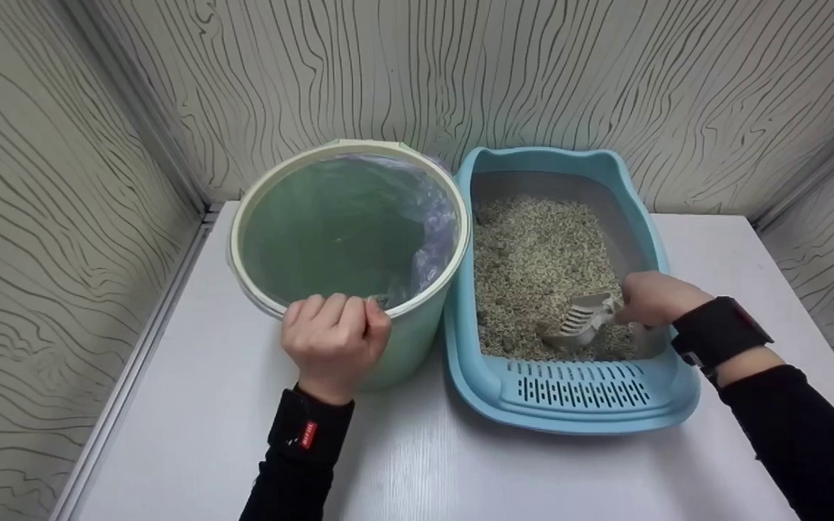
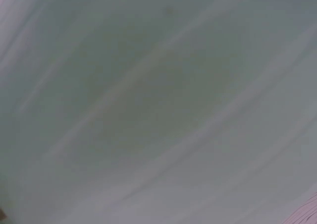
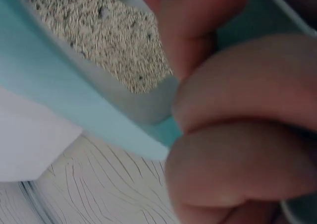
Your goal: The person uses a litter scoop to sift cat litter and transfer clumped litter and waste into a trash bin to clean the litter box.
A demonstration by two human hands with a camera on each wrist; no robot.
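Item: slotted scoop (image 1: 582, 320), pale grey plastic, lying in the litter (image 1: 533, 260) of a blue litter tray (image 1: 576, 405). Right hand (image 1: 652, 298) has its grip closed round the scoop's handle; the slotted blade points away from that grip toward the pail, its edge down in the granules. Judged light and stiff, smooth enough to slip in the fingers; best held at the handle, as now. The litter is loose and would likely spill if the blade tips.

Item: green pail (image 1: 410, 340), lined with a thin bag (image 1: 435, 239), just beside the tray on the white bench (image 1: 192, 405). Left hand (image 1: 334, 340) curls its grip over the pail's near rim. Pail judged light and hollow, liable to slide.

Obscured: the scoop's handle is hidden inside the right grip. The left wrist view shows only a blurred green surface. The right wrist view is mostly fingers (image 3: 237, 169), with tray edge and litter beyond.
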